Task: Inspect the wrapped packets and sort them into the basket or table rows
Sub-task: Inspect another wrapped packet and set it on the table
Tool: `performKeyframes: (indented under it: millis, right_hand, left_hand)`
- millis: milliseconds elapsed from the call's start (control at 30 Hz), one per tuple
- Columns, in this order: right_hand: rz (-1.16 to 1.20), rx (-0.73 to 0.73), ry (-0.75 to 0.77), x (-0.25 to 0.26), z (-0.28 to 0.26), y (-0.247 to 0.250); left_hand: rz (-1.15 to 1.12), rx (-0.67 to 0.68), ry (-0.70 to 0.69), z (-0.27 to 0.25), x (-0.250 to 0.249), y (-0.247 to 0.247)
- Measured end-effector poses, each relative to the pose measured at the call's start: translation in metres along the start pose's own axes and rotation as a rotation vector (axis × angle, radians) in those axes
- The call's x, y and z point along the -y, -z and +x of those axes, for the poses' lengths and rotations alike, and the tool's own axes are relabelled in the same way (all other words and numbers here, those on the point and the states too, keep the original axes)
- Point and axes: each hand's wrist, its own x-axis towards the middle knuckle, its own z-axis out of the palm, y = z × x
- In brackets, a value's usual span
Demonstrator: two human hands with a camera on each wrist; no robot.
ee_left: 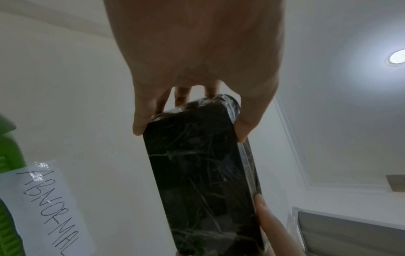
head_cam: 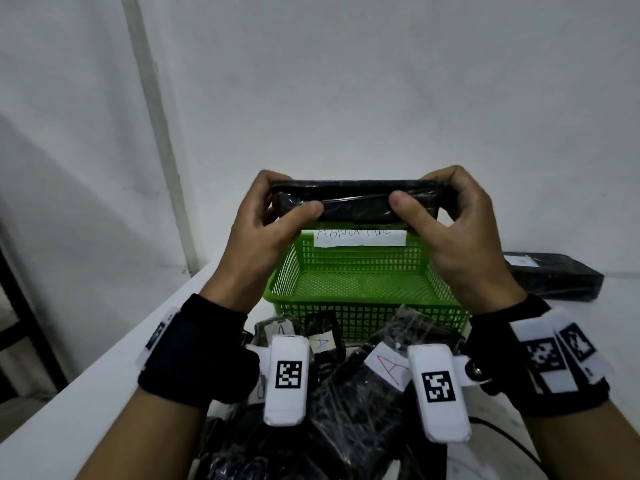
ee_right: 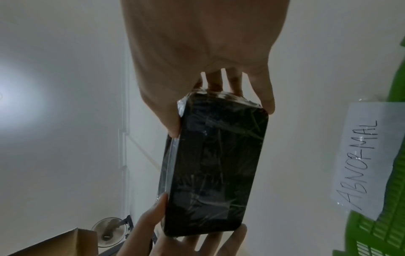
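Gripping a flat, black rectangular packet with rounded corners, wrapped in crinkled clear film (head_cam: 353, 199), both hands hold it edge-on in the air above the far rim of a green plastic lattice basket (head_cam: 360, 282). The left hand (head_cam: 263, 230) clamps one short end, thumb on the near face and fingers curled round the back; the right hand (head_cam: 457, 230) pinches the other end the same way. In the wrist views the film shows fine wrinkles and glossy streaks over a smooth dark face, bunched thicker at the corners. The basket stands on a smooth white table (head_cam: 86, 403) and carries a white paper label with handwritten "ABNORMAL" (head_cam: 360, 237) taped to its far wall. Nearer the person lies a heap of similar black film-wrapped packets (head_cam: 346, 393), several bearing small paper tags marked "A". To the right of the basket, one more long black wrapped packet with a white sticker (head_cam: 554, 275) lies flat on the table. Black fabric wristbands (head_cam: 194, 348) carry white blocks printed with square black-and-white markers.
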Motion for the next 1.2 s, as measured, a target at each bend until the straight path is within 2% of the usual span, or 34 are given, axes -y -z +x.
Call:
performKeyframes:
  millis: [100, 233, 300, 367, 467, 500, 567, 667, 867, 967, 1033, 1133, 1200]
  right_hand:
    - [0.015, 0.011, 0.044, 0.000, 0.001, 0.002]
    - [0.102, 0.113, 0.107, -0.001, -0.001, 0.006]
    - [0.110, 0.181, 0.122, -0.003, -0.002, 0.004]
    - [0.082, 0.225, 0.101, -0.004, -0.002, 0.003]
    - [0.052, 0.302, -0.073, -0.005, -0.001, 0.002]
    - [0.057, 0.272, -0.155, -0.005, 0.000, 0.002]
    - [0.093, 0.121, -0.316, -0.005, 0.001, 0.000]
    - [0.163, -0.011, -0.423, -0.007, 0.003, -0.001]
    - [0.289, -0.082, -0.383, -0.003, 0.010, 0.007]
    - [0.304, -0.022, -0.365, 0.003, 0.010, 0.012]
    - [0.160, -0.007, -0.362, -0.001, 0.006, 0.012]
    - [-0.266, 0.018, -0.273, -0.008, -0.001, 0.005]
    - [-0.413, 0.077, -0.213, -0.005, -0.005, -0.002]
  left_hand:
    - [-0.038, 0.049, 0.091, 0.002, -0.003, 0.002]
    - [-0.351, -0.039, 0.343, 0.005, -0.006, 0.007]
    - [-0.365, -0.003, 0.453, 0.005, -0.005, 0.011]
    - [-0.324, 0.040, 0.488, 0.005, 0.000, 0.010]
    - [-0.290, -0.004, 0.409, 0.006, 0.008, 0.008]
    - [-0.284, -0.010, 0.367, 0.006, 0.009, 0.007]
    - [-0.265, 0.029, 0.296, 0.005, 0.010, 0.005]
    - [-0.216, 0.112, 0.233, 0.002, 0.009, 0.003]
    - [-0.184, 0.136, 0.146, 0.002, 0.008, -0.002]
    - [-0.340, 0.186, 0.246, -0.001, 0.001, 0.000]
    - [-0.354, 0.183, 0.293, -0.001, -0.001, -0.001]
    - [-0.204, 0.134, 0.211, -0.002, 0.004, -0.008]
    - [-0.165, 0.070, 0.165, -0.002, 0.002, -0.012]
